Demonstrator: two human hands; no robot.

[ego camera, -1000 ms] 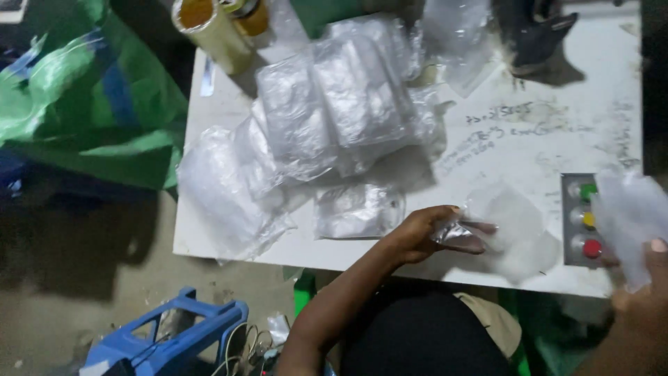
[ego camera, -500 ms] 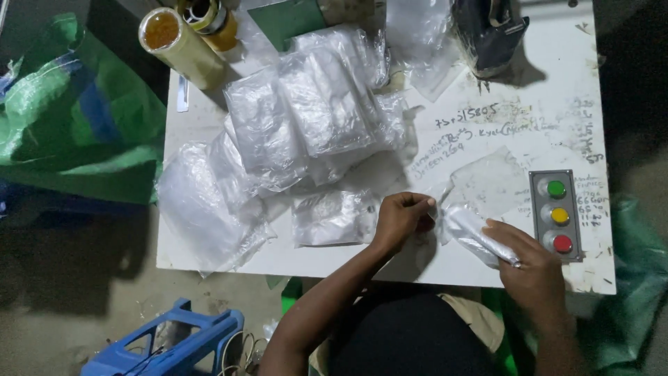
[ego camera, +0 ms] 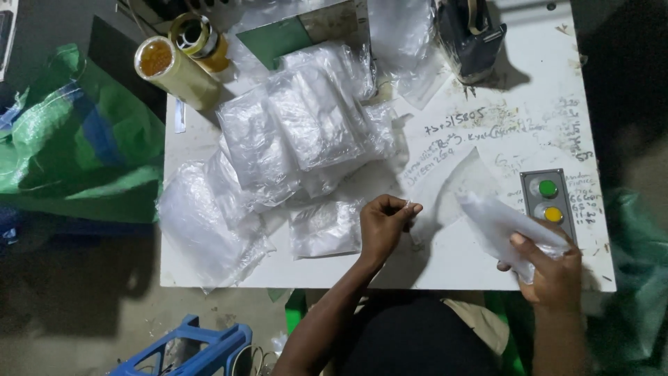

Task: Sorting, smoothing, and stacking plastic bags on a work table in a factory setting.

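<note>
My right hand (ego camera: 550,268) grips a small white plastic packet (ego camera: 497,221) near the table's front right, its far end raised over the table. My left hand (ego camera: 385,223) is closed at the table's front centre, pinching the edge of a thin clear plastic sheet (ego camera: 452,184) that lies flat between the two hands. Just left of that hand lies a small clear bag (ego camera: 323,228). A pile of clear plastic bags (ego camera: 299,129) fills the middle of the white table (ego camera: 515,104).
A grey control box with a green and a yellow button (ego camera: 547,202) sits at the right front, partly behind the packet. Tape rolls (ego camera: 181,56) stand at the back left, a dark device (ego camera: 467,38) at the back. A green woven sack (ego camera: 76,146) lies left; a blue stool (ego camera: 198,348) stands below.
My right hand came in from the right with the packet, met the left hand, then drew back right. My left hand closed and now pinches the clear sheet's edge.
</note>
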